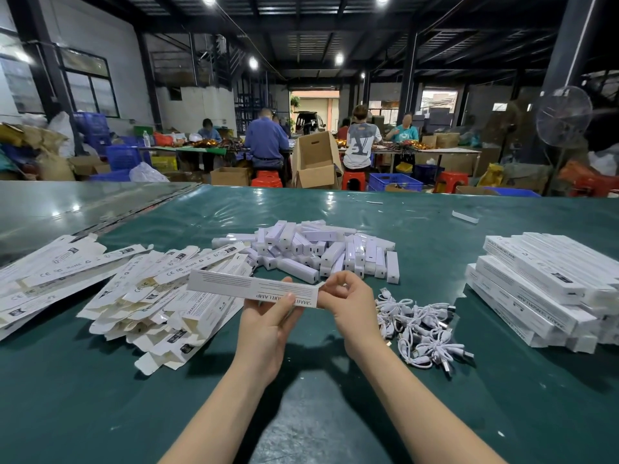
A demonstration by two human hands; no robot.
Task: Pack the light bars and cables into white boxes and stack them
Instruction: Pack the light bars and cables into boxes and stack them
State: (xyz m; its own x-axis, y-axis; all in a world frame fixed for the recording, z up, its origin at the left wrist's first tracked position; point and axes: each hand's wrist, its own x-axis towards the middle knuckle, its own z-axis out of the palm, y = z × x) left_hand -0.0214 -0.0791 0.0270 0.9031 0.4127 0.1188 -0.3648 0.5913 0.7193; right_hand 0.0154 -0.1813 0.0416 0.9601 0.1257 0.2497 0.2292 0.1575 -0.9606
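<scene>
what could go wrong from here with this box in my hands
1. The white box is held only by the left hand near its middle and the right hand pinching one end; whether it is filled is hidden, but an untucked end might let contents slide out.
2. The cables lie tangled, so lifting one may drag others.
3. The stack of packed boxes looks uneven and might slip.

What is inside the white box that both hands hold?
Only the printed outside of the box shows. The right hand covers its right end, and the left hand grips its middle. Whether anything is inside cannot be seen.
</scene>
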